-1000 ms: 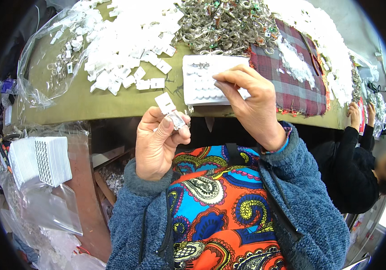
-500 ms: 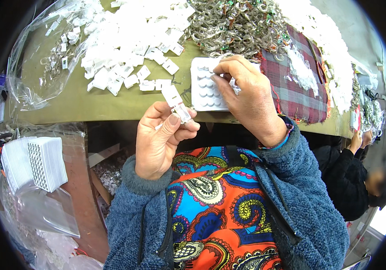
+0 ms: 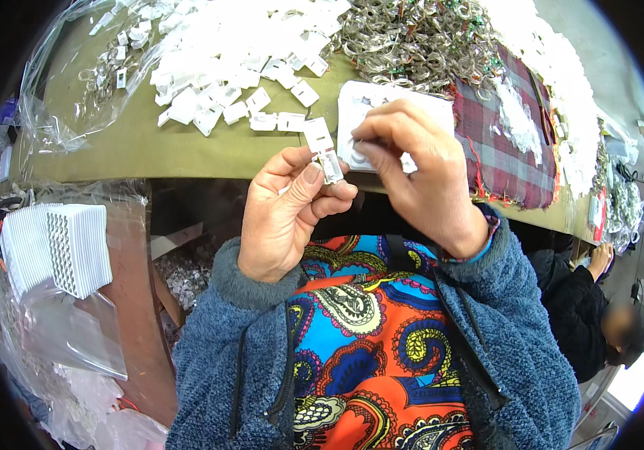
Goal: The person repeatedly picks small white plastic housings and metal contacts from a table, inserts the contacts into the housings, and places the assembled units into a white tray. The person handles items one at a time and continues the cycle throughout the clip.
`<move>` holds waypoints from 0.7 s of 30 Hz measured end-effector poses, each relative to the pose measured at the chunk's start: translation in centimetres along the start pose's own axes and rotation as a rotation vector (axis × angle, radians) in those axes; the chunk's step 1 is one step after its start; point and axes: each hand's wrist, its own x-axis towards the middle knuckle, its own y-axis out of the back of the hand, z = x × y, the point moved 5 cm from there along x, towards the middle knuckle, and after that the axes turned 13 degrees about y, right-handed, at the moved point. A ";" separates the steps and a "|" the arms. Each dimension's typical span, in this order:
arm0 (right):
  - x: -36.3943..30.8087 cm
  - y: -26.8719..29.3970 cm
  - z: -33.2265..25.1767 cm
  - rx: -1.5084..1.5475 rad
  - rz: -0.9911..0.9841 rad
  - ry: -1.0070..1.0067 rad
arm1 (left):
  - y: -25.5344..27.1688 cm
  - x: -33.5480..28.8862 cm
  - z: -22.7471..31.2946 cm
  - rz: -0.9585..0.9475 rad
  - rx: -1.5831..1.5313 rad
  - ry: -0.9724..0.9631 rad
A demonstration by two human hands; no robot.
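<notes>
My left hand [image 3: 281,210] is closed on a small white plastic case [image 3: 319,136], pinched between thumb and fingers. Its hinged upper half stands up, away from the translucent lower half. Just to the right, my right hand [image 3: 438,176] hovers over the near part of a white tray [image 3: 346,112] with rows of round pockets. Thumb and forefinger are pressed together there; whatever they hold, if anything, is too small to name. Part of the tray is hidden under this hand.
Beyond my hands, a heap of white cases [image 3: 224,60] and a tangle of clear-coated wires [image 3: 419,45] cover the green table [image 3: 209,157]. Checked cloth [image 3: 521,135] lies at right. Stacked white trays [image 3: 78,251] stand at lower left. A person [image 3: 585,315] works far right.
My right hand has come toward me and closer to my left hand, off the tray's middle. The left hand still grips the same case. The whole view has shifted slightly.
</notes>
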 end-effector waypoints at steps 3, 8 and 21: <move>-0.6 -0.5 -1.8 0.082 0.011 0.019 | -0.3 -0.1 -0.3 -0.010 0.016 0.000; -1.1 -0.5 -2.6 0.185 -0.007 0.036 | -0.7 -0.9 -0.6 -0.013 0.049 0.000; -2.2 -1.8 -2.7 -0.064 0.131 0.386 | -0.5 -1.1 -0.7 0.170 0.190 -0.024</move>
